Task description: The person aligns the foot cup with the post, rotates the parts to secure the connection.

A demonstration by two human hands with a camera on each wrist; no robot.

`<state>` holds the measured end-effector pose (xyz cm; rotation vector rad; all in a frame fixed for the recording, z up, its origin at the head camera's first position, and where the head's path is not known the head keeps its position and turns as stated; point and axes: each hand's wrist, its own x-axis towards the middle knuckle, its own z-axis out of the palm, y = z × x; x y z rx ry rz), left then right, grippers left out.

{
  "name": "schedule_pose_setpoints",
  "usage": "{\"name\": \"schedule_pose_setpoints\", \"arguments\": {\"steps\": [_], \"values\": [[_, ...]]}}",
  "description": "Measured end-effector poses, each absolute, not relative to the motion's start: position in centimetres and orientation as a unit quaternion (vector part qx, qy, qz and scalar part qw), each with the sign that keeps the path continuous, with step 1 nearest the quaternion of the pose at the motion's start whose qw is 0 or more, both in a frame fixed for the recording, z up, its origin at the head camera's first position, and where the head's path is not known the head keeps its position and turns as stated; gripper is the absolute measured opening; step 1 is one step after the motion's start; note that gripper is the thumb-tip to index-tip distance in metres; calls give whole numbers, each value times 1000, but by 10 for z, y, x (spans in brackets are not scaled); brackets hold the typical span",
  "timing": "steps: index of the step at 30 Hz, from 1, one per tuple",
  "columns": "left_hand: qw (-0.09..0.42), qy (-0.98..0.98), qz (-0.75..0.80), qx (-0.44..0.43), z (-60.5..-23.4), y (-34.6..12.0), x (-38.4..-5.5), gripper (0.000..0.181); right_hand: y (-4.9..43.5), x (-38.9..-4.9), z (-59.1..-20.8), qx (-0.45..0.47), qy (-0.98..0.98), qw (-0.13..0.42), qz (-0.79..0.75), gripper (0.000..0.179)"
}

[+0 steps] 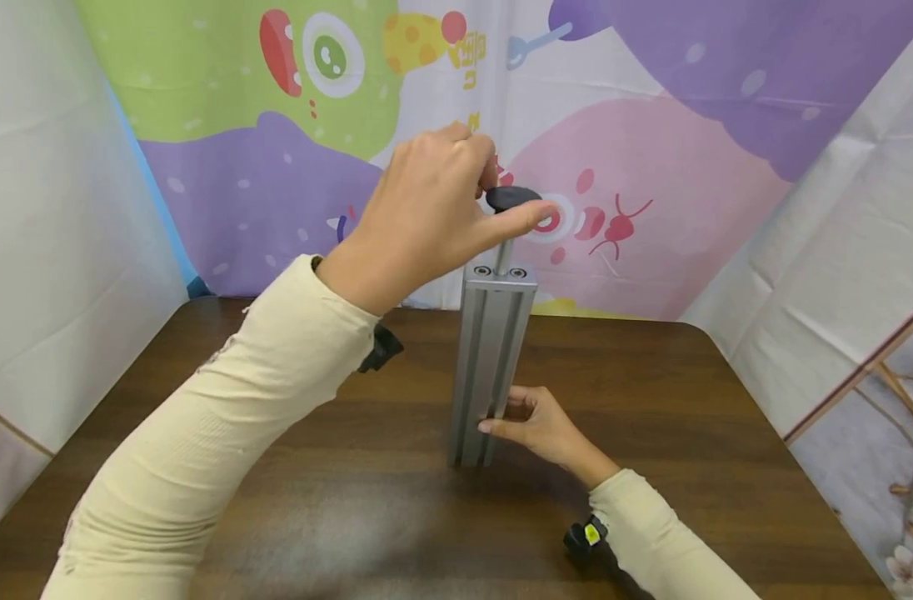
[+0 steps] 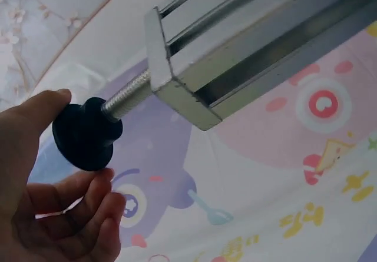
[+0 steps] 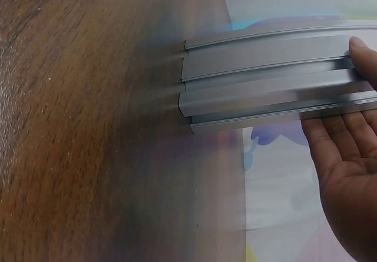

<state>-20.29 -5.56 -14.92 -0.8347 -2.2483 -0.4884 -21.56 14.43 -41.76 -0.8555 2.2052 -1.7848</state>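
An aluminium extrusion profile (image 1: 494,358) stands upright on the table, with a plate (image 1: 500,282) and two bolts on its upper end. From that plate rises a threaded rod topped by a black round levelling foot (image 1: 512,197). My left hand (image 1: 434,200) pinches the foot's rim between thumb and fingers; in the left wrist view the foot (image 2: 88,135) sits apart from the plate, with bare thread between. Low on the profile, my right hand (image 1: 542,425) grips its side, thumb on one face and fingers on another, as the right wrist view of the profile (image 3: 259,79) shows.
The dark wooden table (image 1: 336,500) lies under the profile. Behind it hangs a cartoon-printed curtain (image 1: 276,183), with white cloth panels (image 1: 816,225) at the sides. Black wrist devices (image 1: 586,535) are worn below both sleeves.
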Motion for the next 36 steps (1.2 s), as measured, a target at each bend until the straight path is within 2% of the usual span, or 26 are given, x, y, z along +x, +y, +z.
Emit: {"name": "schedule_pose_setpoints", "arguments": {"steps": [2, 5, 10, 14, 23, 25, 27, 31, 34, 36], "values": [[297, -869, -206, -339, -146, -58, -205, 41, 144, -216, -418, -287, 741, 88, -600, 22], [197, -874, -238, -376, -141, -63, -208, 29, 144, -216, -417, -285, 743, 88, -599, 23], [71, -840, -297, -449, -138, -73, -218, 34, 144, -216, -415, -276, 751, 89, -593, 24], [42, -816, -317, -481, -141, -78, -227, 37, 144, -215, -415, -272, 756, 88, -589, 25], [36, -807, -338, -484, -144, -78, -232, 39, 143, -214, -416, -269, 758, 82, -589, 24], [46, -815, -349, -460, -144, -77, -228, 38, 143, -214, -416, -272, 756, 80, -589, 25], [87, -836, -344, -418, -143, -75, -222, 39, 143, -214, -417, -277, 755, 80, -590, 24], [230, -873, -284, -324, -143, -66, -208, 52, 143, -213, -417, -285, 750, 79, -591, 24], [324, -869, -218, -304, -147, -59, -200, 60, 142, -213, -416, -288, 747, 80, -593, 24], [364, -860, -179, -308, -150, -55, -197, 61, 143, -214, -416, -289, 747, 80, -594, 24]]}}
